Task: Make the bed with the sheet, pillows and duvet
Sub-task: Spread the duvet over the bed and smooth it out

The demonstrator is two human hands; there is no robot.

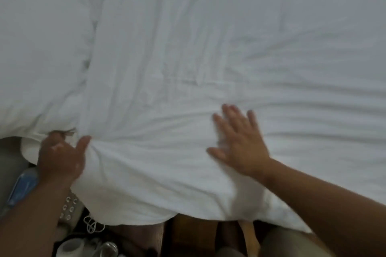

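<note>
A white duvet (pixel 208 48) covers the bed and fills most of the view, creased in long folds and hanging over the near edge. A white pillow (pixel 39 48) lies at the left, its edge against the duvet. My left hand (pixel 60 156) grips a bunch of the duvet at its near left corner, thumb over the fabric, with creases fanning out from the grip. My right hand (pixel 240 142) lies flat on the duvet near the edge, fingers spread and straight, slightly blurred.
Below the bed edge at the lower left are a blue plastic bottle (pixel 23 185), a remote control (pixel 70 208), a white cord (pixel 94 225), a white cup (pixel 70 246) and a glass (pixel 108 248). Dark wooden floor (pixel 188 238) shows under the overhang.
</note>
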